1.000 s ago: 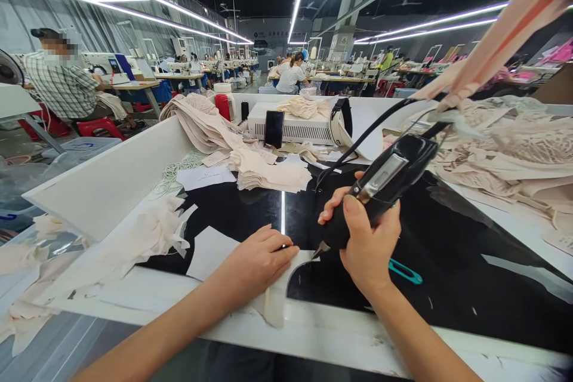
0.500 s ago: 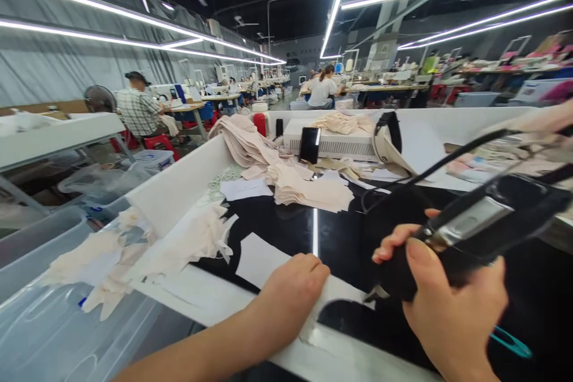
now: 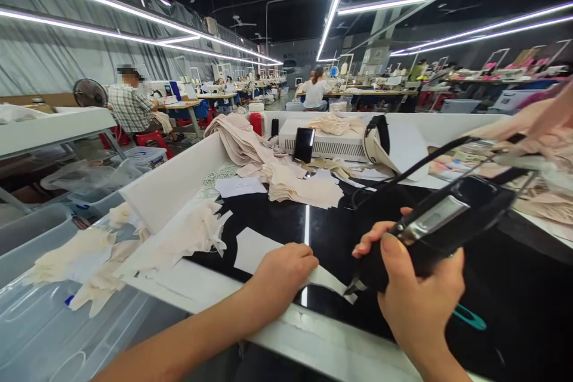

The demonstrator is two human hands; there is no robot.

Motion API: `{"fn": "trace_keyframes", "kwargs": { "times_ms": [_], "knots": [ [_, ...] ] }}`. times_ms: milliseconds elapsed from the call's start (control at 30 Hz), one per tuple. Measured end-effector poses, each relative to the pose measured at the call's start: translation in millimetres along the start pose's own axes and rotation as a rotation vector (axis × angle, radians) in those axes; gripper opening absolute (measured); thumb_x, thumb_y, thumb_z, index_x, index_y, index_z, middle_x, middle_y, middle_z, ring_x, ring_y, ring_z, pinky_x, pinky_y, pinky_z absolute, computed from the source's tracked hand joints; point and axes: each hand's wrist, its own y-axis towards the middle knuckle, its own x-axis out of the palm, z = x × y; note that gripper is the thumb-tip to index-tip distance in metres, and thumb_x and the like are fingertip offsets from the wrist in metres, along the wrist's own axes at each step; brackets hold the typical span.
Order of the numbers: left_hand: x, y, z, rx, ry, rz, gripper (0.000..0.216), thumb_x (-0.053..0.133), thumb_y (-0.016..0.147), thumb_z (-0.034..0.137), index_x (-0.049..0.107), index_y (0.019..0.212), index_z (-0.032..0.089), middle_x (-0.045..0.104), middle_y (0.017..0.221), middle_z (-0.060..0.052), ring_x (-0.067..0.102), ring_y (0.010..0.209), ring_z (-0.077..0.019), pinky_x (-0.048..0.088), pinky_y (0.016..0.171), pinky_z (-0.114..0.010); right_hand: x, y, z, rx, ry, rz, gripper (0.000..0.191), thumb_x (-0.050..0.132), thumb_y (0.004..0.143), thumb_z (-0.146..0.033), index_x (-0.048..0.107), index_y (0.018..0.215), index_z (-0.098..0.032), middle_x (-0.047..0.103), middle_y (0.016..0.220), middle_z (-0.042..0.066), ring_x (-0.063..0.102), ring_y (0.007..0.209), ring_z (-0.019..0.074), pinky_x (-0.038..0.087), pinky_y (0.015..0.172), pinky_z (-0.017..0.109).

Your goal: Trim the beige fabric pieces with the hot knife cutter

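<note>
Right hand (image 3: 416,286), lower right: fingers wrapped round black tool (image 3: 441,224), metal tip (image 3: 355,285) at right end of white piece (image 3: 254,249), lower centre. Left hand (image 3: 285,277) rests across the piece, fingers bent; fingertips hidden, cannot tell whether they pinch. Risk: light left-hand pressure could let the piece skid; a tip slipping leftward could nick fingers.

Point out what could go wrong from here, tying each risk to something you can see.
1. The metal tip of the black tool in the right hand sits near the left hand; a slip might injure its fingers.
2. The left hand rests on the white sheet, which might shift under the tool.
3. The black cord passes near the pale fabric stack and could snag it.
</note>
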Motion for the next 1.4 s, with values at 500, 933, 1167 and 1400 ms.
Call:
{"fn": "trace_keyframes", "kwargs": {
  "times_ms": [500,933,1167,1400],
  "knots": [
    [-2,-20,13,0.221,0.198,0.098,0.048,0.080,0.101,0.052,0.068,0.135,0.019,0.075,0.115,-0.012,0.075,0.109,-0.0302,0.060,0.106,-0.048,3,-7,-8,-0.063,0.033,-0.072,0.041,0.091,0.091,-0.043,0.061,0.112,-0.026,0.072,0.081,-0.005,0.066,0.059,0.0147,0.058,0.058,0.031],
    [25,-27,16,0.227,0.284,0.174,0.083,0.083,0.088,0.075,0.065,0.148,0.020,0.071,0.140,-0.027,0.071,0.133,-0.0425,0.058,0.113,-0.059,11,8,-7,-0.056,0.088,-0.046,0.051,0.093,0.088,-0.045,0.062,0.124,-0.026,0.071,0.080,-0.006,0.067,0.060,0.0162,0.060,0.057,0.032],
    [25,-29,21,0.213,0.266,0.198,0.082,0.082,0.090,0.074,0.065,0.148,0.018,0.071,0.139,-0.027,0.071,0.134,-0.0421,0.058,0.114,-0.057,24,17,5,-0.075,0.110,-0.086,0.045,0.090,0.088,-0.046,0.062,0.115,-0.025,0.070,0.076,-0.007,0.064,0.054,0.0134,0.060,0.052,0.030],
    [28,-30,20,0.213,0.217,0.200,0.082,0.081,0.092,0.073,0.064,0.150,0.018,0.071,0.142,-0.026,0.069,0.138,-0.0423,0.057,0.117,-0.058,26,17,9,-0.076,0.095,-0.105,0.038,0.090,0.090,-0.042,0.062,0.110,-0.025,0.071,0.078,-0.006,0.065,0.054,0.0130,0.060,0.052,0.029]
  ]
}}
